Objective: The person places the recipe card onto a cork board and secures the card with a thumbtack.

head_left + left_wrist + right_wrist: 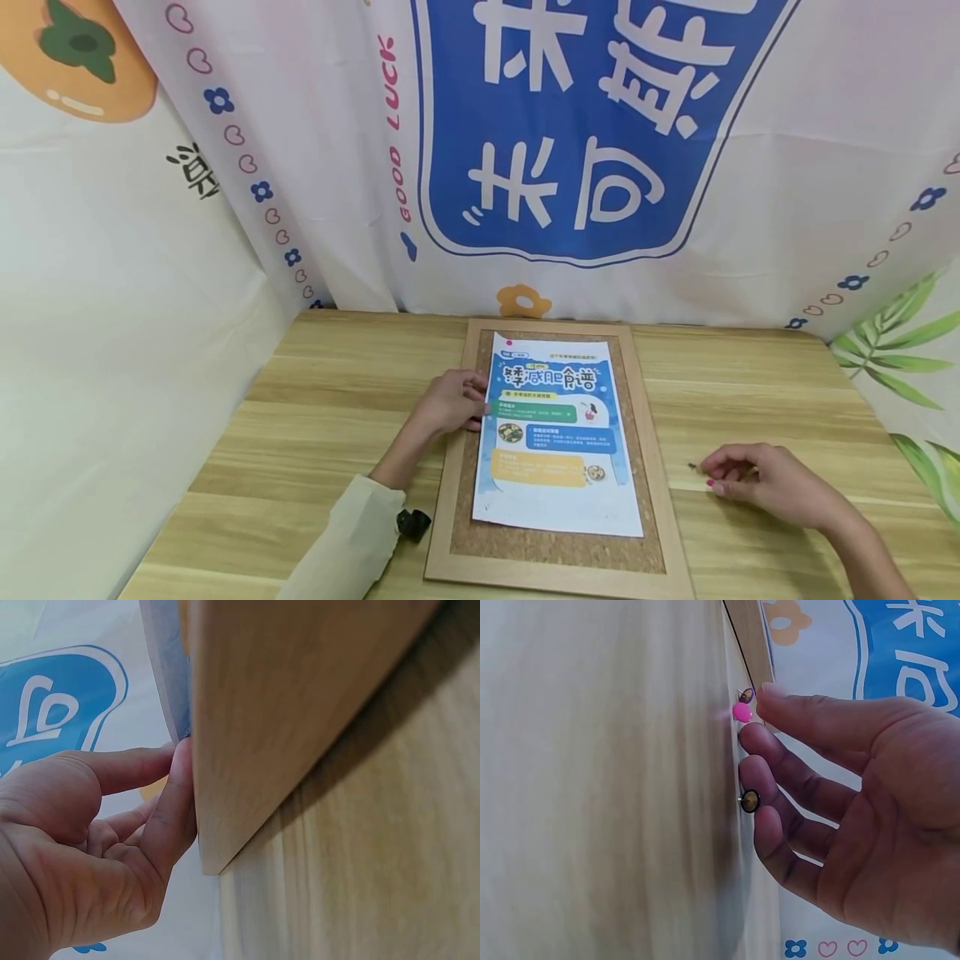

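A printed poster sheet [555, 508] lies on a wood-framed cork board [480, 537], with a red pushpin [509, 342] at its top left corner. My left hand [450, 402] pinches the sheet's left edge; in the left wrist view, thumb and finger meet at the paper beside the board's wooden frame [277, 697]. Right of the board, my right hand [772, 483] hovers low over the table, fingers loosely bent. Close to its fingertips are a pink thumbtack [742, 712] and a brass-coloured tack [746, 695]. Another dark-rimmed tack [751, 800] is by the lower fingers.
The wood-grain table [300, 417] extends on both sides of the board. A printed cloth [352, 167] hangs along the table's back edge, and more cloth [112, 333] hangs at the left. A small black device [413, 525] sits at the left sleeve cuff.
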`<state>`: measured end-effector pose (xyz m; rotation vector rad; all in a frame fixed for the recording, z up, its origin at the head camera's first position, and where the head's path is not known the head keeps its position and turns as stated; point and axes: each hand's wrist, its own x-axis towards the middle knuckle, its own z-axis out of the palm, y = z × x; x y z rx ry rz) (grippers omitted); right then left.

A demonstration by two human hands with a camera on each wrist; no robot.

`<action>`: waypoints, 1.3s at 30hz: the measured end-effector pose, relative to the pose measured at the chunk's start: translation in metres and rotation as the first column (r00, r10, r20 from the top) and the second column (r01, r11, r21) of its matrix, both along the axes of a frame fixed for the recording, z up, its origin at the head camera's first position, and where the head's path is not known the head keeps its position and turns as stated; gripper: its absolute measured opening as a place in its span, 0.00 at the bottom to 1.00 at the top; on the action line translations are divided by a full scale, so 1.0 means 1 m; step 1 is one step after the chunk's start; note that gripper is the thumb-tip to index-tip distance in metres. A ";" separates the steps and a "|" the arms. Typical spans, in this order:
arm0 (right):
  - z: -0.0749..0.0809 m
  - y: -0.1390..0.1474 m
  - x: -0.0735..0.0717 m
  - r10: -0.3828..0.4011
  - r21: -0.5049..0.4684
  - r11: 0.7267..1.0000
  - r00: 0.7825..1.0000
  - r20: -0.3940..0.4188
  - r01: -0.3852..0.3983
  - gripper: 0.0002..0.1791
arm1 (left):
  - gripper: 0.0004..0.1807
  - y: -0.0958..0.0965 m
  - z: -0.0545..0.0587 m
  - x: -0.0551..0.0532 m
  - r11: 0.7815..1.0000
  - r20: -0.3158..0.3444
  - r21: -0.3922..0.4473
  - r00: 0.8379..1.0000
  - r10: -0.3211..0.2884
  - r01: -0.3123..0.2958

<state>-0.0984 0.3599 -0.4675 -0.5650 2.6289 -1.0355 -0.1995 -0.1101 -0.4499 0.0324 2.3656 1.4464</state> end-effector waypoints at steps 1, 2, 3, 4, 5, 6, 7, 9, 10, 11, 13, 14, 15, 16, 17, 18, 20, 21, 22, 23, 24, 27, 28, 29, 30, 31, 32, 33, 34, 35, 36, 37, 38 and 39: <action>0.000 0.000 0.000 0.001 0.002 1.000 1.000 -0.003 -0.001 0.08 | 0.19 0.000 0.000 0.000 1.000 0.001 0.000 1.000 0.000 0.000; 0.000 0.000 0.000 0.001 0.004 1.000 1.000 -0.006 -0.001 0.08 | 0.19 0.000 0.000 0.000 1.000 0.002 0.000 1.000 0.001 -0.001; -0.001 0.000 0.000 0.001 0.005 1.000 1.000 -0.011 -0.001 0.07 | 0.20 0.000 0.000 0.000 1.000 0.003 0.001 1.000 0.003 -0.003; -0.001 0.000 0.000 0.002 0.006 1.000 1.000 -0.013 -0.002 0.07 | 0.20 0.000 0.000 0.000 1.000 0.004 0.001 1.000 0.004 -0.004; -0.001 0.000 0.000 0.004 0.006 1.000 1.000 -0.015 -0.004 0.07 | 0.20 0.000 0.000 0.000 1.000 0.006 0.002 1.000 0.005 -0.005; -0.001 0.000 0.000 0.007 0.005 1.000 1.000 -0.022 -0.007 0.07 | 0.20 0.000 -0.001 0.000 1.000 0.007 0.003 1.000 0.006 -0.006; -0.001 0.000 0.000 0.010 0.003 1.000 1.000 -0.028 -0.010 0.07 | 0.20 0.000 -0.001 0.000 1.000 0.008 0.003 1.000 0.008 -0.008; -0.002 0.000 0.001 0.018 -0.002 1.000 0.999 -0.039 -0.018 0.07 | 0.20 0.000 -0.001 0.000 1.000 0.011 0.005 1.000 0.009 -0.009; -0.002 0.000 0.001 0.019 -0.003 1.000 0.999 -0.045 -0.019 0.07 | 0.20 0.000 -0.001 -0.001 1.000 0.012 0.005 1.000 0.008 -0.008; -0.003 0.000 0.001 0.019 -0.004 1.000 0.999 -0.050 -0.019 0.07 | 0.20 0.000 -0.001 -0.001 1.000 0.012 0.006 1.000 0.008 -0.008; -0.003 -0.001 0.000 0.016 -0.006 1.000 0.998 -0.055 -0.016 0.06 | 0.20 0.000 -0.001 -0.001 1.000 0.012 0.006 1.000 0.007 -0.007; -0.003 -0.001 0.000 0.014 -0.007 1.000 0.998 -0.057 -0.015 0.06 | 0.20 0.000 -0.001 -0.001 1.000 0.012 0.007 1.000 0.006 -0.006; -0.004 -0.001 0.000 0.011 -0.007 1.000 0.998 -0.057 -0.012 0.06 | 0.20 0.000 -0.001 -0.001 1.000 0.012 0.007 1.000 0.005 -0.005; -0.004 -0.001 0.000 0.012 -0.009 1.000 0.998 -0.056 -0.012 0.06 | 0.20 0.000 -0.002 -0.001 1.000 0.013 0.007 1.000 0.004 -0.005; -0.004 -0.002 0.000 0.012 -0.011 1.000 0.998 -0.055 -0.013 0.05 | 0.19 0.000 -0.002 -0.001 1.000 0.013 0.007 1.000 0.004 -0.004; -0.004 -0.002 0.000 0.012 -0.012 1.000 0.998 -0.058 -0.013 0.05 | 0.19 0.000 -0.002 -0.001 1.000 0.013 0.008 1.000 0.004 -0.004; -0.005 -0.002 -0.001 0.012 -0.012 1.000 0.998 -0.060 -0.013 0.05 | 0.19 0.000 -0.002 -0.001 1.000 0.013 0.007 1.000 0.004 -0.004; -0.005 -0.002 -0.001 0.011 -0.010 1.000 0.998 -0.061 -0.012 0.05 | 0.19 0.000 -0.002 -0.001 1.000 0.012 0.005 1.000 0.003 -0.003; -0.005 -0.002 -0.001 0.010 -0.007 1.000 0.998 -0.059 -0.010 0.05 | 0.19 0.000 -0.003 -0.002 1.000 0.011 0.004 1.000 0.002 -0.002; -0.005 -0.003 -0.001 0.005 -0.001 1.000 0.998 -0.059 -0.005 0.05 | 0.19 0.000 -0.003 -0.002 1.000 0.010 0.002 1.000 0.003 -0.003; -0.005 -0.003 -0.001 0.004 0.004 1.000 0.998 -0.055 -0.003 0.05 | 0.19 0.000 -0.002 -0.002 1.000 0.011 0.001 1.000 0.004 -0.004; -0.005 -0.003 -0.001 -0.005 0.018 1.000 0.999 -0.041 0.005 0.05 | 0.19 0.000 -0.003 -0.002 1.000 0.013 -0.001 1.000 0.007 -0.007; -0.005 -0.003 -0.001 -0.008 0.022 1.000 0.999 -0.034 0.009 0.05 | 0.19 0.000 -0.003 -0.002 1.000 0.014 -0.001 1.000 0.009 -0.009; -0.004 -0.004 -0.001 -0.010 0.025 1.000 0.999 -0.030 0.011 0.05 | 0.19 0.001 -0.003 -0.002 1.000 0.014 -0.001 1.000 0.009 -0.009; -0.004 -0.003 -0.001 -0.013 0.027 1.000 1.000 -0.027 0.013 0.05 | 0.19 0.001 -0.003 -0.002 1.000 0.014 -0.001 1.000 0.008 -0.008; -0.004 -0.003 -0.001 -0.015 0.028 0.999 1.000 -0.023 0.015 0.04 | 0.19 0.001 -0.003 -0.002 1.000 0.013 -0.002 1.000 0.008 -0.008; -0.004 -0.004 -0.001 -0.015 0.030 0.999 1.000 -0.020 0.016 0.04 | 0.20 0.001 -0.003 -0.002 1.000 0.012 -0.002 1.000 0.006 -0.006; -0.003 -0.004 -0.001 -0.017 0.031 0.999 1.000 -0.018 0.017 0.04 | 0.20 0.001 -0.003 -0.002 1.000 0.011 -0.002 1.000 0.006 -0.006; -0.003 -0.004 -0.001 -0.018 0.031 0.999 1.000 -0.016 0.018 0.04 | 0.20 0.001 -0.003 -0.001 1.000 0.010 -0.002 1.000 0.006 -0.006; -0.003 -0.004 -0.001 -0.019 0.031 0.999 1.000 -0.014 0.019 0.04 | 0.20 0.001 -0.003 -0.001 1.000 0.008 -0.002 1.000 0.007 -0.007; -0.003 -0.004 -0.001 -0.020 0.030 0.999 1.000 -0.012 0.020 0.04 | 0.20 0.001 -0.003 -0.001 1.000 0.008 -0.003 1.000 0.007 -0.007; -0.003 -0.004 -0.001 -0.021 0.029 0.999 1.000 -0.010 0.021 0.04 | 0.20 0.001 -0.003 -0.001 1.000 0.006 -0.003 1.000 0.007 -0.007; -0.003 -0.004 -0.001 -0.022 0.028 0.999 1.000 -0.008 0.022 0.04 | 0.20 0.001 -0.003 -0.001 1.000 0.005 -0.004 1.000 0.007 -0.007; -0.002 -0.004 -0.001 -0.023 0.027 0.999 1.000 -0.006 0.024 0.04 | 0.19 0.001 -0.003 -0.001 1.000 0.003 -0.005 1.000 0.007 -0.007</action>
